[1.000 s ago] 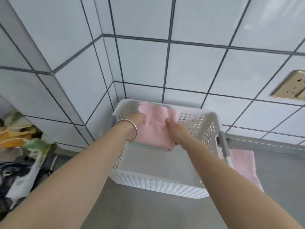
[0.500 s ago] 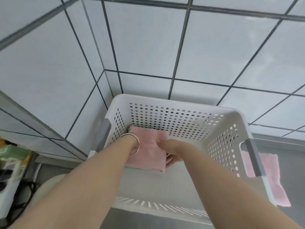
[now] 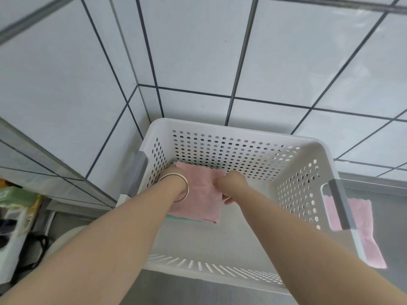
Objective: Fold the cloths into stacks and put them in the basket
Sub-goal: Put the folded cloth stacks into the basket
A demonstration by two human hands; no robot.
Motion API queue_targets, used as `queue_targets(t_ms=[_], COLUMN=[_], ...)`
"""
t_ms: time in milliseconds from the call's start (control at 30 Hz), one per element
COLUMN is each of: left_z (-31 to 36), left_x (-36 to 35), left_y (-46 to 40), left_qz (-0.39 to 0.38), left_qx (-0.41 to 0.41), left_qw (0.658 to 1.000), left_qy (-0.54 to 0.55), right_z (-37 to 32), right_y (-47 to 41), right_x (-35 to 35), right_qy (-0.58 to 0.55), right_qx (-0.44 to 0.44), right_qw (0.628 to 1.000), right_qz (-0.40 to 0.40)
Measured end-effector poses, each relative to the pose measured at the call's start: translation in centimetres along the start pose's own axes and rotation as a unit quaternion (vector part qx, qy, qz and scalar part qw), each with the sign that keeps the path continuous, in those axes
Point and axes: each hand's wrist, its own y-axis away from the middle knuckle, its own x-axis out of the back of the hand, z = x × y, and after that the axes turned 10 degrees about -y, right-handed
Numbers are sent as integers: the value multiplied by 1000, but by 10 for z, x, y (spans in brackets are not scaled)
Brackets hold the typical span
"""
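Both hands [image 3: 229, 183] pinch the folded pink cloth [image 3: 202, 194] (inside the basket [image 3: 242, 128]) between their grips.

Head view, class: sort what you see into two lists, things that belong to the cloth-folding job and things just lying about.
Part of the job:
- basket, white, perforated
- folded stack, pink on top, a green edge beneath, inside the basket
- left hand and right hand, both on the stack
- pink cloth, outside the basket on the counter

Lying about:
- clutter at the left
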Motion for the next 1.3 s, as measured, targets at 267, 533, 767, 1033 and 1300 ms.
queue_targets(t_ms=[267,533,767,1033,1300], left_z=[1,15,4,40,153], left_x=[-7,2,-28,35,44], left_y=[9,27,17,78,248], left_qz=[94,165,-6,50,417], left_qx=[6,-84,-133,-194,-453], left_qw=[995,964,937,883,727], left_qy=[29,-193,-323,-424,304], right_z=[-1,-10,30,-19,63], right_y=[5,41,22,78,174], right_x=[-9,9,-19,34,212], right_qy=[31,334,459,458,-21], right_qx=[37,331,305,301,495], right_qw=[999,876,834,836,753], right_qz=[-16,112,-39,-39,432])
